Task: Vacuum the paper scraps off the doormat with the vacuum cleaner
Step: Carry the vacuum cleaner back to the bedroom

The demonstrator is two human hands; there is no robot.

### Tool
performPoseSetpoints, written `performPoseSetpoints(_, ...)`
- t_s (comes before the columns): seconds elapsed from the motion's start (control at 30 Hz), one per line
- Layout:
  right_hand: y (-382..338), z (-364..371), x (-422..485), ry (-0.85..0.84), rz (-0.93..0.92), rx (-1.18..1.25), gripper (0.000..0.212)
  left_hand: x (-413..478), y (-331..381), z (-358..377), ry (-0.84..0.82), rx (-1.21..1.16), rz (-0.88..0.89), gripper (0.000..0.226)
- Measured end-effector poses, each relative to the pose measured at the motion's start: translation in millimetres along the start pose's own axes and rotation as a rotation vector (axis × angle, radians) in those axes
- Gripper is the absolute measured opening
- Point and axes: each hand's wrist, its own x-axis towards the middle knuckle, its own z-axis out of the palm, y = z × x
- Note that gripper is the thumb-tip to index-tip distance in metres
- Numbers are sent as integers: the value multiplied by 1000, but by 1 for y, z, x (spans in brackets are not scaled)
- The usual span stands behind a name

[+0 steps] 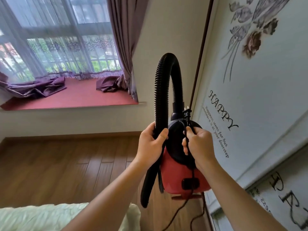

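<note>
With the left grip (152, 141) holding the hose (166, 70), the right grip (199, 144), pinching the power cord (190, 125), should unwind it gently off the vacuum cleaner (175, 174).

Wood floor (50, 164) – bay window (55, 39), purple curtains (125, 39), red sill (75, 97).

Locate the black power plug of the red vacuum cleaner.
In the head view, right of centre, the black power plug pokes up above the right hand, which pinches its cord, beside the base of the black ribbed hose.

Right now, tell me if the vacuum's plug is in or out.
Out: the plug shows bare prongs above the right hand holding its cord.
</note>
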Motion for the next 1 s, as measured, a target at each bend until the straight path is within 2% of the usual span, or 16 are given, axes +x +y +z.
performPoseSetpoints(0.17,11,-3,65,-18,59,-39,33,46,-33,28,41,17,-74,7)
performPoseSetpoints(0.57,67,-7,170,18,232,-119,31,118,-124,66,-12,6,-261,8)
performPoseSetpoints(0.77,130,11,256,30,300,-202,32,171,-212,79,-31,2,-415,6)
performPoseSetpoints(1.0,231,43,384,76,439,-280,31,259,-351,95,-86,-30,-654,8)
